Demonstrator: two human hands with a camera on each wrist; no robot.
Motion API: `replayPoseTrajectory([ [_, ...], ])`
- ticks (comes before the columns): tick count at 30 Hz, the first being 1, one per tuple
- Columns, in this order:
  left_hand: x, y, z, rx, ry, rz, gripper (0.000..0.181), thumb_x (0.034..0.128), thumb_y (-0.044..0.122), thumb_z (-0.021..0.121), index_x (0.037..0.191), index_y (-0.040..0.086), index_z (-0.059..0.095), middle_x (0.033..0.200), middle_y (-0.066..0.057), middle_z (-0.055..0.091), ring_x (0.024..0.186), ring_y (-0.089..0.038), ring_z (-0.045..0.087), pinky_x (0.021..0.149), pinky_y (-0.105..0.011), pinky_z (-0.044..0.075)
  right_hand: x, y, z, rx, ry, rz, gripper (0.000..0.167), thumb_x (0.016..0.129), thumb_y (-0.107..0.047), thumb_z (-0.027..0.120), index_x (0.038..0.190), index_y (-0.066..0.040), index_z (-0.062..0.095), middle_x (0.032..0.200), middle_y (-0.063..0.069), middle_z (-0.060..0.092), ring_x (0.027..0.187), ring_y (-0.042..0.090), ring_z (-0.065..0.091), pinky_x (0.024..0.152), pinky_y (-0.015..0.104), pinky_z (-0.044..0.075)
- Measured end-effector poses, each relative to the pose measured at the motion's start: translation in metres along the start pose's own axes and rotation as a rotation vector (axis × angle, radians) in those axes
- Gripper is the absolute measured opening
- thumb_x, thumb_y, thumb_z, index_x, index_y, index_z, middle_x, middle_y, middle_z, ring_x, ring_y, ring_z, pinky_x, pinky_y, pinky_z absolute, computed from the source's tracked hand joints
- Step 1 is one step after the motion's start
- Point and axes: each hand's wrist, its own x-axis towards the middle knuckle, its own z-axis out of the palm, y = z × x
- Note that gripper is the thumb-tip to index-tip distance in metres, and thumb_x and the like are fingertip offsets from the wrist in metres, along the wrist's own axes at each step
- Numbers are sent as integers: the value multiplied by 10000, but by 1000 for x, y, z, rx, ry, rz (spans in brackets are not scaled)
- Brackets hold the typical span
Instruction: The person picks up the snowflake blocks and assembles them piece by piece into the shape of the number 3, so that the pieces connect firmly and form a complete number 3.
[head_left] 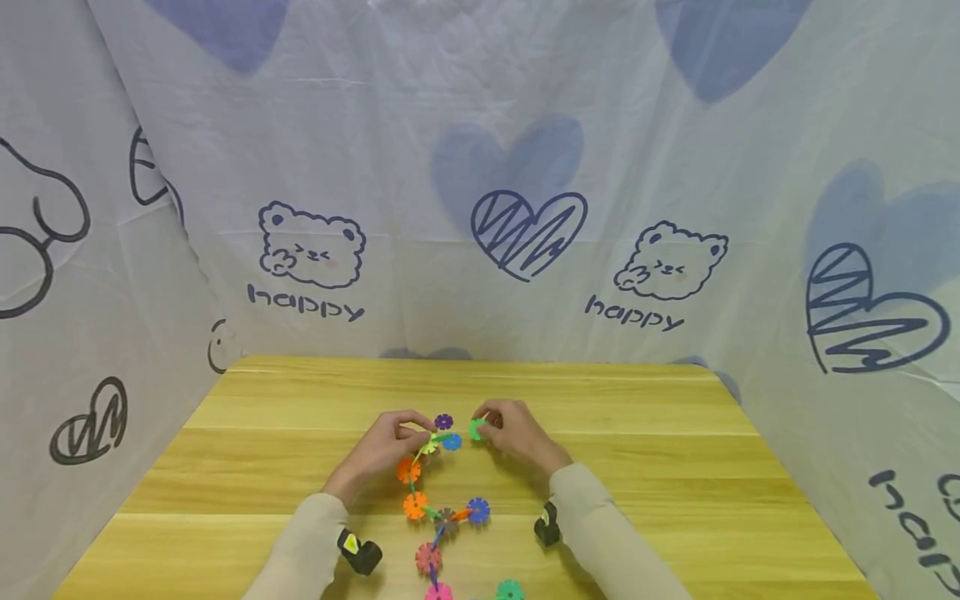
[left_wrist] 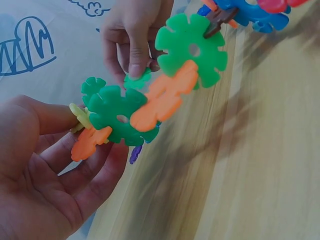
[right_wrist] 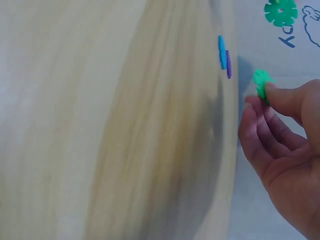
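Note:
My left hand point(head_left: 384, 443) pinches a yellow snowflake disc point(left_wrist: 80, 117) at the far end of a chain of interlocked plastic snowflake discs. Orange discs point(head_left: 408, 471) and green discs point(left_wrist: 195, 47) follow along this chain, which bends down toward me in the head view. Between thumb and fingers, my right hand point(head_left: 519, 433) holds a loose bright green snowflake disc point(right_wrist: 262, 85), apart from the chain. A blue disc point(head_left: 452, 442) and a purple disc point(head_left: 444, 422) are between the hands; in the right wrist view both appear edge-on.
A side branch of the chain ends in a dark blue disc point(head_left: 478, 511). Nearer me are pink discs point(head_left: 428, 558) and a teal-green disc point(head_left: 511, 590), partly cut off by the frame. The wooden table point(head_left: 675, 500) is bordered by a printed white cloth point(head_left: 412, 275).

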Motion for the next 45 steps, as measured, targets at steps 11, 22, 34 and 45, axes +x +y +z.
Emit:
replayPoseTrajectory([
  [11,3,-1,1,29,6,-20,260,1062,176,576,1253,21,660,990,-224,785,851,-204,744,834,-342,563,-2,-14,-2,227,-75,-6,242,1050,-9,542,1209,53,715,992,182,726,693,310,708,656,429,621],
  [22,3,0,3,15,-17,25,276,1075,156,550,1264,-23,640,963,-273,769,793,-234,725,688,-295,489,-1,-20,0,238,-103,3,257,1022,36,557,1245,43,685,919,192,650,756,346,708,706,431,627],
  [34,4,0,4,14,-12,9,254,1071,151,557,1241,-13,650,990,-274,769,776,-227,724,567,-241,412,-4,-22,-1,235,-124,5,248,1045,-4,537,1223,30,706,932,271,721,765,402,703,711,468,617],
  [45,5,-2,6,-7,-24,-10,240,1056,143,579,1233,6,665,1002,-236,785,836,-237,755,716,-266,532,-3,-22,1,257,-110,15,250,1052,-29,548,1230,68,693,950,190,737,716,281,719,708,461,631],
])
